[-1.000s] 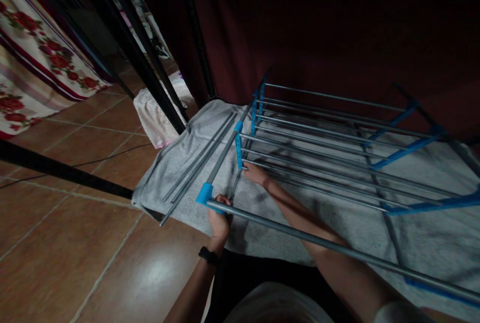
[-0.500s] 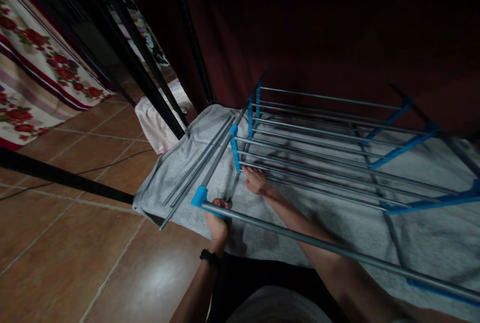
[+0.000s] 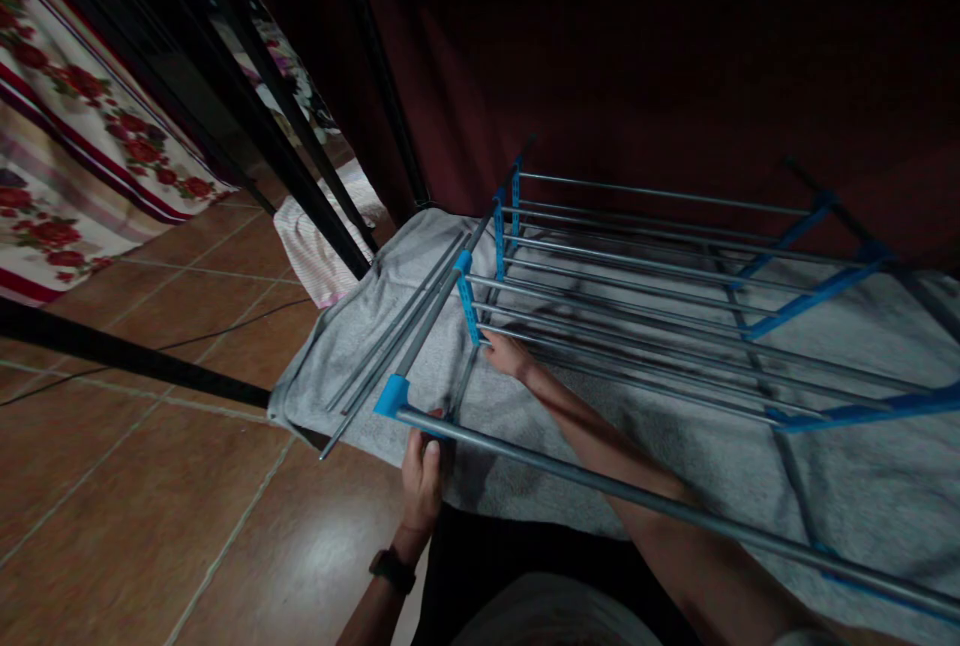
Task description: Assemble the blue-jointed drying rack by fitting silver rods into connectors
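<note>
A rack of grey metal rods (image 3: 637, 316) with blue plastic brackets stands on a grey cloth. My right hand (image 3: 504, 354) is closed at the left end of a low front rod, against the bottom of a blue slotted bracket (image 3: 467, 309); its fingertips are partly hidden. Below the left end of the thick front tube (image 3: 600, 478), my left hand (image 3: 422, 476) has its thumb up and its fingers curled around a dark blue corner piece of the lower frame, mostly covered by the hand. The upper blue corner joint (image 3: 392, 396) sits just above that hand.
Several loose metal rods (image 3: 386, 351) lie on the grey cloth (image 3: 330, 326) left of the rack. Black posts (image 3: 262, 106) rise at the left, with a black bar (image 3: 135, 356) lower down. A flowered curtain (image 3: 90, 126), a striped cloth (image 3: 319, 261) and a cable (image 3: 217, 331) are beyond.
My left hand has shifted slightly down and left, and its thumb now shows. The near left corner of the rack has moved a little left. My right hand's fingers are more curled at the rod.
</note>
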The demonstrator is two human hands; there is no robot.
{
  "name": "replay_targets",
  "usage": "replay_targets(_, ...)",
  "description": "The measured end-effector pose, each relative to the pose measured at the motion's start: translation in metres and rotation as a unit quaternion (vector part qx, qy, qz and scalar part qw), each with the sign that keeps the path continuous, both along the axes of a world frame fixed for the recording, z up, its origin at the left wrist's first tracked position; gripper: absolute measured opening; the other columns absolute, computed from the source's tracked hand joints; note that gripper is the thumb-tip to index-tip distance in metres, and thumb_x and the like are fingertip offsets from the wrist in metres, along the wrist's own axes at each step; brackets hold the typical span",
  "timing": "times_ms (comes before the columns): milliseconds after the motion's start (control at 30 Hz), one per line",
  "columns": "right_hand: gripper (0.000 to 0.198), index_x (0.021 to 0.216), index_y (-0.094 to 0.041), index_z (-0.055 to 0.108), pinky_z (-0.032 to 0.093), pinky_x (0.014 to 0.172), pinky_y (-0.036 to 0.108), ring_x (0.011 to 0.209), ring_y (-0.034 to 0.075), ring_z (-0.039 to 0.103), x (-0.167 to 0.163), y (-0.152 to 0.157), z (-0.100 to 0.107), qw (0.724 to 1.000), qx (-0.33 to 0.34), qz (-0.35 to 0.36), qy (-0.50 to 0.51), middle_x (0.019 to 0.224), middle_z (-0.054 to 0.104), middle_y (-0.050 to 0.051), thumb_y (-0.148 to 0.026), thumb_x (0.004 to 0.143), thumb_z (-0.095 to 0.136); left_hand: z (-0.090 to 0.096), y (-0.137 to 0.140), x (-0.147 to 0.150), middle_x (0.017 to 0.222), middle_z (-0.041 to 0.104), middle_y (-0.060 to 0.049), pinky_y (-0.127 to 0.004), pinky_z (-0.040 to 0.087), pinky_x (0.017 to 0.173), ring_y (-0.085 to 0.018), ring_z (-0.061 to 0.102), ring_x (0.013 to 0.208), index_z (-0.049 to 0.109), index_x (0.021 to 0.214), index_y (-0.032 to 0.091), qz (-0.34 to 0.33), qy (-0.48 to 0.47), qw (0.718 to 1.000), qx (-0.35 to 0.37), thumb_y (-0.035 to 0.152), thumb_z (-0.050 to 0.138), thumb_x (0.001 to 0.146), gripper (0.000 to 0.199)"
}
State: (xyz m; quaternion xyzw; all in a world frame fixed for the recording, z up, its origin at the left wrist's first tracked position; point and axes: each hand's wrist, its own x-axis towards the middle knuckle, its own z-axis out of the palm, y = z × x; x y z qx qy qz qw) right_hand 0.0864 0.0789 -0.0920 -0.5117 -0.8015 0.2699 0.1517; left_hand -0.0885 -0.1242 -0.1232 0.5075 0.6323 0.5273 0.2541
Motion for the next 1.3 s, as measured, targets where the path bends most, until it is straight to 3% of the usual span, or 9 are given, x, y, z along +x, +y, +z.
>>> replay_targets(100,0.053,0.144,-0.023,0.054,0.041,0.113,0.034,0.131,0.023,0.055,0.0,0.0,-0.003,1.0,-0.002,-0.011,-0.001,0.143,0.06,0.003,-0.015,0.091,0.05,-0.012,0.002,-0.005,0.122,0.068,-0.013,-0.05,0.045,0.109,-0.032,0.061,0.12,0.064,0.119,0.02,-0.037,0.052,0.997,-0.05,0.044,0.065,0.083,0.043)
replay_targets(267,0.053,0.142,-0.027,0.055,0.04,0.115,0.035,0.134,0.022,0.053,-0.002,-0.001,-0.006,0.999,0.005,-0.031,-0.004,0.143,0.059,0.001,-0.012,0.092,0.05,-0.017,0.02,-0.012,0.113,0.073,-0.013,-0.053,0.049,0.104,-0.033,0.066,0.114,0.071,0.103,0.022,-0.059,0.103,0.988,-0.099,0.039,0.065,0.081,0.029)
replay_targets(500,0.053,0.141,-0.025,0.058,0.039,0.116,0.034,0.135,0.02,0.052,-0.002,-0.002,-0.006,1.0,0.013,-0.027,0.003,0.143,0.06,0.001,-0.008,0.091,0.049,-0.017,0.021,-0.015,0.115,0.074,-0.012,-0.05,0.05,0.104,-0.031,0.067,0.113,0.073,0.096,0.023,-0.083,0.079,0.99,-0.079,0.038,0.063,0.082,0.023)
replay_targets(1067,0.056,0.141,-0.023,0.057,0.039,0.115,0.033,0.132,0.02,0.055,-0.003,-0.004,-0.002,0.999,0.022,-0.028,0.004,0.14,0.062,0.003,-0.005,0.09,0.044,-0.005,0.024,-0.009,0.094,0.076,-0.011,-0.052,0.05,0.102,-0.034,0.067,0.11,0.073,0.089,0.023,-0.077,0.087,0.99,-0.085,0.04,0.062,0.081,0.022)
replay_targets(1200,0.06,0.149,-0.021,0.048,0.033,0.119,0.033,0.14,0.019,0.046,0.0,-0.018,0.002,0.999,0.04,-0.018,0.016,0.149,0.053,0.005,-0.009,0.09,0.046,-0.003,0.024,-0.009,0.101,0.074,-0.011,-0.053,0.046,0.107,-0.034,0.063,0.117,0.072,0.096,0.023,-0.085,0.087,0.988,-0.094,0.038,0.064,0.081,0.023)
replay_targets(1300,0.06,0.152,-0.015,0.042,0.025,0.124,0.033,0.148,0.018,0.033,0.008,-0.049,-0.002,0.995,0.089,-0.034,0.027,0.159,0.039,0.008,-0.013,0.092,0.042,-0.004,0.02,-0.011,0.11,0.071,-0.012,-0.053,0.044,0.109,-0.034,0.06,0.122,0.069,0.103,0.022,-0.078,0.104,0.988,-0.084,0.036,0.069,0.078,0.029)
